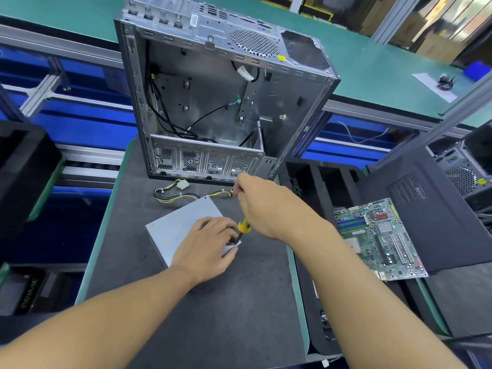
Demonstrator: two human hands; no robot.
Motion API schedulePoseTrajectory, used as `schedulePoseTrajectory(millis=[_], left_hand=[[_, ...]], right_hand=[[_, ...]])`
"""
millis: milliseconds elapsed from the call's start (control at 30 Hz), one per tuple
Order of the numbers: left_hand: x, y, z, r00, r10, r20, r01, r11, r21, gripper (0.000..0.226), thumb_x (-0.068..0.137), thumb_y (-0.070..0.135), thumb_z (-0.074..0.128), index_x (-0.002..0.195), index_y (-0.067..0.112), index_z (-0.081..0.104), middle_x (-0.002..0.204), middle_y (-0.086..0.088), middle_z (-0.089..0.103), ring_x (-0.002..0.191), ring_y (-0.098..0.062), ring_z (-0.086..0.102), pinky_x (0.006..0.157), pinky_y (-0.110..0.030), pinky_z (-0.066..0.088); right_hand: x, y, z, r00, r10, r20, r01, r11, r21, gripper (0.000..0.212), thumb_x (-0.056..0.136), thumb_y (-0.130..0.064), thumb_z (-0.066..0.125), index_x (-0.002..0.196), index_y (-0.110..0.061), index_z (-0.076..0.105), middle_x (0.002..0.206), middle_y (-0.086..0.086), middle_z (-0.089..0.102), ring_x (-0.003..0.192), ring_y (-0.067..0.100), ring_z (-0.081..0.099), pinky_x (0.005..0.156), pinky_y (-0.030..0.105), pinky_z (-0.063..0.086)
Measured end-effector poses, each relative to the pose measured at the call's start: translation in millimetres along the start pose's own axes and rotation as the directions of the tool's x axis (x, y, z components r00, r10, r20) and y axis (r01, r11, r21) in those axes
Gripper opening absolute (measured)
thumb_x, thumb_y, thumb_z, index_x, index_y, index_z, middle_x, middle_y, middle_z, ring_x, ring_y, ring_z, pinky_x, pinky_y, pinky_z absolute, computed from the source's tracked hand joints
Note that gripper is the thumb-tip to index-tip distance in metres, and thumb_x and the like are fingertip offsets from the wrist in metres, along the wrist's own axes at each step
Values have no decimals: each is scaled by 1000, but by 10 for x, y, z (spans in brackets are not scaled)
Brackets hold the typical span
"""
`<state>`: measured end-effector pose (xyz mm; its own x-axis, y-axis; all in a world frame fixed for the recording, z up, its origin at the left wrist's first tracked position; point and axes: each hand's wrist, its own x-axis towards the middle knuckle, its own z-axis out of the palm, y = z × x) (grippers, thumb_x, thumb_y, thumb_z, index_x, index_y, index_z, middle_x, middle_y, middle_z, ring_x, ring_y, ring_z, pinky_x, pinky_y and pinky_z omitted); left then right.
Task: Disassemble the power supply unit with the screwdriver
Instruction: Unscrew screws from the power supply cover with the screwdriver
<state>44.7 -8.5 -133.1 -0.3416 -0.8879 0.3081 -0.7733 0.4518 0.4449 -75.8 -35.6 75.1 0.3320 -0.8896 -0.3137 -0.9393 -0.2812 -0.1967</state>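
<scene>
A grey metal power supply unit (pixel 177 227) lies flat on the dark mat (pixel 213 302), its yellow and black cable bundle (pixel 175 193) trailing toward the far side. My left hand (pixel 207 246) rests on the unit's near right corner, fingers curled around the screwdriver's tip area. The screwdriver (pixel 243 227) has a yellow and black handle and stands tilted over that corner. My right hand (pixel 263 206) grips the top of its handle from above. The tip and the screw are hidden by my left fingers.
An open, emptied computer case (pixel 221 102) stands just behind the unit. A green motherboard (pixel 378 238) lies to the right against a black side panel (pixel 426 209). Black foam trays sit left and right. A green bench runs behind.
</scene>
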Motion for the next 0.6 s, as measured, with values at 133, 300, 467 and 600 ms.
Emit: schedulePoseTrajectory(millis=[133,300,467,600], left_hand=[[2,11,-14,1000,3,-3,-3,1000,11,9,81,35,67,85,29,61,98,23,49,99,1,45,99,-21,26],[11,26,-27,999,-17,46,17,1000,14,9,83,38,62,87,31,58,103,24,51,103,2,47,101,-21,25],[12,18,-18,999,-21,27,21,1000,7,9,82,36,64,86,31,57,100,24,49,102,1,47,100,-21,26],[15,39,-20,1000,-6,-7,6,1000,19,20,77,34,70,81,29,51,93,22,44,97,-1,45,95,-22,29]], right_hand=[[0,40,-44,989,-23,146,10,996,84,25,90,-19,46,114,-24,41,110,-4,37,100,23,41,75,36,35],[-10,41,0,995,99,24,-98,995,-34,26,101,-44,32,111,-21,37,109,2,50,88,31,53,71,40,39],[-13,68,-23,994,2,107,-1,1000,-8,17,96,-25,45,112,-22,38,108,2,45,81,25,52,66,38,41],[-26,64,-49,987,37,155,-37,999,-5,30,87,-31,57,109,-23,38,107,-1,35,93,25,45,67,36,36]])
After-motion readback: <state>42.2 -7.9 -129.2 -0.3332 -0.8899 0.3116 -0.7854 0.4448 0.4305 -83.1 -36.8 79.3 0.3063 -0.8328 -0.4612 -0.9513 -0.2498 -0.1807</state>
